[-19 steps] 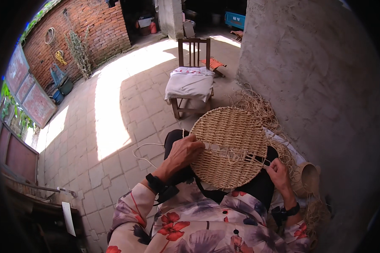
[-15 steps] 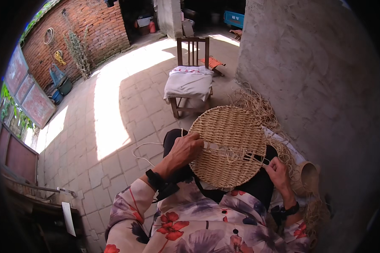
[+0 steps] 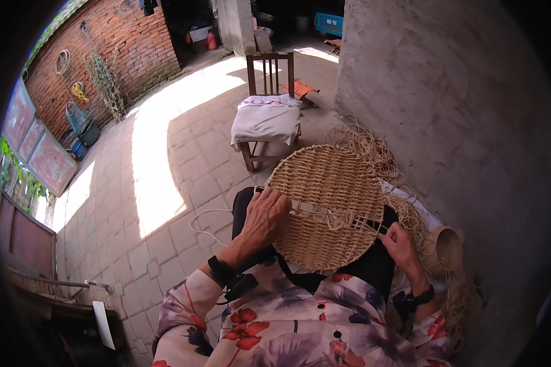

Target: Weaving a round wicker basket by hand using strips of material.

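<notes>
Head view, from where I stand: the woven disc [image 3: 330, 174] rests on the seated person's black-trousered lap [image 3: 243, 202], presumably because the thighs give it a support and free the fingers. An unfilled gap crosses it, bridged by strands. Left hand [image 3: 265, 217] is curled back-up over the disc's left rim, gripping it, likely to steady it; its fingertips are hidden, so whether they also pinch cord I cannot tell. Right hand [image 3: 400, 243] is closed at the disc's right rim, thumb and forefinger together on a thin strand [image 3: 378, 232], apparently to keep it taut. Left of the disc trails a loose cord [image 3: 203, 214]; beyond its right edge lies a cord heap [image 3: 373, 147], seemingly kept within reach. A cloth-covered chair [image 3: 265, 122] stands beyond the disc's far edge.
</notes>
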Tool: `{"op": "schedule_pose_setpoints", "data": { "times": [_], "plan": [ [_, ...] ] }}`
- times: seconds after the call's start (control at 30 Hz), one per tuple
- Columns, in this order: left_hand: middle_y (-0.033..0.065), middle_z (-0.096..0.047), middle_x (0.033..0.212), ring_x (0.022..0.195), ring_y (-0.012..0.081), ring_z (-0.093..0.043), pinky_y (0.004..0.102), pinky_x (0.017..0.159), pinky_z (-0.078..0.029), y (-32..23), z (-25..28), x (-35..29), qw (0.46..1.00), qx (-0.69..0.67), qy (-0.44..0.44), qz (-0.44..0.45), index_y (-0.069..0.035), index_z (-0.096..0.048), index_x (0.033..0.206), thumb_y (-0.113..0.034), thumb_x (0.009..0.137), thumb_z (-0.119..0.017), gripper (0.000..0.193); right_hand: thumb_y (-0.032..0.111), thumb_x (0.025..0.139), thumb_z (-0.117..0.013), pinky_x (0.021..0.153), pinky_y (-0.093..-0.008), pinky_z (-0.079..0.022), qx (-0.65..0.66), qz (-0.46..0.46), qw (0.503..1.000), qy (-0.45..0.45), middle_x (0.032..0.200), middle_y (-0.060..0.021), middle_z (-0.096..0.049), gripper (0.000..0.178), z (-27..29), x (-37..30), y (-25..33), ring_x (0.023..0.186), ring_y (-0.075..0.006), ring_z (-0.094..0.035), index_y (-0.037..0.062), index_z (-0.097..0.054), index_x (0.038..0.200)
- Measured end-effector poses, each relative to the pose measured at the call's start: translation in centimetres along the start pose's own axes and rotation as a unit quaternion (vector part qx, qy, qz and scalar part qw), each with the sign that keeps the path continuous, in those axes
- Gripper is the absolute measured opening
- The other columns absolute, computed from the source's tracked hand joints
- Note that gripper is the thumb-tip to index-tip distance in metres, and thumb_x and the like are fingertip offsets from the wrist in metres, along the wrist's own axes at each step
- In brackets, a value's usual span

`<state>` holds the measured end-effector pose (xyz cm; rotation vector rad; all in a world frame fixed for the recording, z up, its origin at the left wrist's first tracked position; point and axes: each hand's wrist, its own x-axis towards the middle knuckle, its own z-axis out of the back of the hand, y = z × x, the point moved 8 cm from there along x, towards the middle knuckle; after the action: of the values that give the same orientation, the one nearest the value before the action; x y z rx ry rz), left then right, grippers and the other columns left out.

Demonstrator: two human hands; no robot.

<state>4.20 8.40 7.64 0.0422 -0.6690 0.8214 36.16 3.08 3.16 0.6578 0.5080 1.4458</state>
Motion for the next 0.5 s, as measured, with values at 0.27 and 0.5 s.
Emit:
{"op": "schedule_pose_setpoints", "data": {
  "times": [0.27,0.5],
  "plan": [
    [0.0066,-0.053,0.083,0.087,0.0250,-0.054,0.0395,0.072,-0.038,-0.5,0.1,0.4,0.998,-0.027,0.027,0.049,-0.011,-0.061,0.087,-0.015,0.072,-0.071,0.018,0.014,0.083,-0.068,0.055,-0.0320,-0.044,0.031,-0.023,0.999,0.013,0.061,-0.0063,-0.055,0.019,0.4,0.3,-1.0,0.057,-0.0131,-0.053,0.0015,-0.056,0.077],
    [0.0052,-0.055,0.085,0.087,0.0236,-0.058,0.0389,0.074,-0.041,-3.6,-2.1,2.5,0.998,-0.012,0.041,-0.053,-0.013,-0.068,0.094,-0.014,0.076,-0.066,0.018,0.014,0.082,-0.069,0.052,-0.0300,-0.042,0.051,-0.022,0.998,0.016,0.058,-0.0045,-0.054,0.018,0.4,0.3,-0.7,0.055,-0.0099,-0.051,0.0014,-0.057,0.077]
  ]
}}
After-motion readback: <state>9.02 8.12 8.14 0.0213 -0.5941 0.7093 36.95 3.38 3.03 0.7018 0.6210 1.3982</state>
